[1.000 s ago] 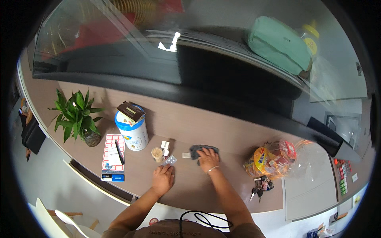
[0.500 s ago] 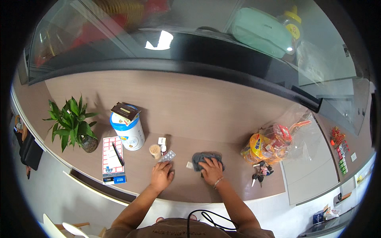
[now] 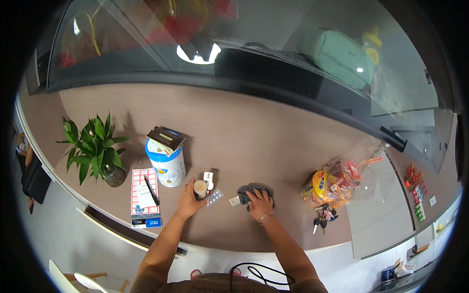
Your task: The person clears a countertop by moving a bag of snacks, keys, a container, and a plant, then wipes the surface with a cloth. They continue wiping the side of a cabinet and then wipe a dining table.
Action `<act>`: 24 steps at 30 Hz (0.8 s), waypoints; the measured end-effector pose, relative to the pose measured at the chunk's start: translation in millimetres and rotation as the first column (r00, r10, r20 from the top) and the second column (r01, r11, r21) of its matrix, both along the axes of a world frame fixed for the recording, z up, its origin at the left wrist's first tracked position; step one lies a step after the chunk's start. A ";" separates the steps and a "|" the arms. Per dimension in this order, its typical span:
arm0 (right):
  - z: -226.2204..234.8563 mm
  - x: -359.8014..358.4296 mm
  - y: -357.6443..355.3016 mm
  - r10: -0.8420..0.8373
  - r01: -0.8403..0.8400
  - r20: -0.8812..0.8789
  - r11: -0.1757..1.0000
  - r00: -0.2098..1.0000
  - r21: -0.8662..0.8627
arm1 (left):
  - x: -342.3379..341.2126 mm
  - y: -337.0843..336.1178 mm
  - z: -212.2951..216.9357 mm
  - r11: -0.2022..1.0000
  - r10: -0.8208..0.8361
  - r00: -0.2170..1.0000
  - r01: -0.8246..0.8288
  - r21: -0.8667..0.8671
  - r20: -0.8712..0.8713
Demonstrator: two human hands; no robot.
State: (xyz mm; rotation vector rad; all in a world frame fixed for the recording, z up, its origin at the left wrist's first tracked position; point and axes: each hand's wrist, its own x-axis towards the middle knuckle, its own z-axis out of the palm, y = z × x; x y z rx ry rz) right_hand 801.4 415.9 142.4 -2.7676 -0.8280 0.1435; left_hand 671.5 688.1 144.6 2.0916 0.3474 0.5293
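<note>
My left hand (image 3: 187,201) curls round the near left side of a small jar (image 3: 200,187) with beige contents, thumb in front, fingers at its side. Just right of the thumb lies a silver blister pack (image 3: 215,197). A little bottle with a white cap (image 3: 210,185) and a small white box (image 3: 208,176) stand close behind the jar. My right hand (image 3: 260,203) presses down on a bunched dark grey cloth (image 3: 251,189), its fingers closed over it. A pale tag-like piece (image 3: 235,200) sits at the cloth's left edge.
Left on the desk are a potted plant (image 3: 114,175), a red-and-white sheet (image 3: 141,177) with a pen (image 3: 151,189), and a blue-white can (image 3: 170,171). To the right stand bagged packaged food (image 3: 322,185) and keys (image 3: 320,223). A glass-fronted cabinet (image 3: 254,88) overhangs the back.
My left hand has moved up and left from beside the blister pack to the jar. My right hand stays on the cloth. The whole view has shifted slightly.
</note>
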 end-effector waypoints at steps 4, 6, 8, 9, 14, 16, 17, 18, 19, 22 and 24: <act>19.9 20.6 51.1 0.020 -0.029 -0.075 0.992 0.997 -0.122 | 19.9 30.2 -17.9 0.896 -0.271 0.960 0.279 -0.346 0.074; 29.9 35.3 54.6 0.026 -0.041 -0.096 0.986 0.995 -0.159 | 26.3 37.2 -8.8 0.857 -0.348 0.937 0.324 -0.400 0.012; 31.4 46.6 46.7 0.034 -0.053 -0.124 0.987 0.992 -0.152 | 28.7 40.2 10.2 0.905 -0.359 0.931 0.329 -0.271 -0.069; 25.9 50.4 41.2 0.036 -0.054 -0.128 0.988 0.991 -0.143 | 29.1 39.9 17.7 0.919 -0.365 0.925 0.338 -0.205 -0.110; 24.1 70.6 -6.1 -0.001 -0.012 -0.085 0.988 0.996 -0.152 | 40.3 40.8 27.1 0.811 -0.454 0.886 0.366 -0.457 -0.095; 7.6 90.5 -38.8 -0.046 0.039 -0.044 0.990 0.998 -0.137 | 48.6 35.9 23.1 0.792 -0.473 0.879 0.391 -0.468 -0.065; -0.3 99.1 -54.2 -0.068 0.065 -0.023 0.990 0.997 -0.127 | 53.2 33.2 22.4 0.783 -0.482 0.875 0.405 -0.472 -0.050; -5.1 103.5 -68.5 -0.122 0.121 -0.008 0.988 0.992 -0.093 | 57.4 29.9 23.2 0.790 -0.493 0.867 0.411 -0.454 -0.074; -5.7 104.3 -80.9 -0.176 0.176 0.006 0.983 0.984 -0.057 | 60.9 26.1 25.7 0.797 -0.503 0.859 0.417 -0.436 -0.098; -13.7 96.8 -102.8 -0.238 0.239 0.063 0.971 0.969 0.006 | 72.7 14.1 22.8 0.761 -0.541 0.838 0.453 -0.464 -0.070; -20.2 83.2 -108.9 -0.241 0.241 0.114 0.970 0.964 0.015 | 80.5 4.1 21.3 0.744 -0.548 0.836 0.463 -0.481 -0.043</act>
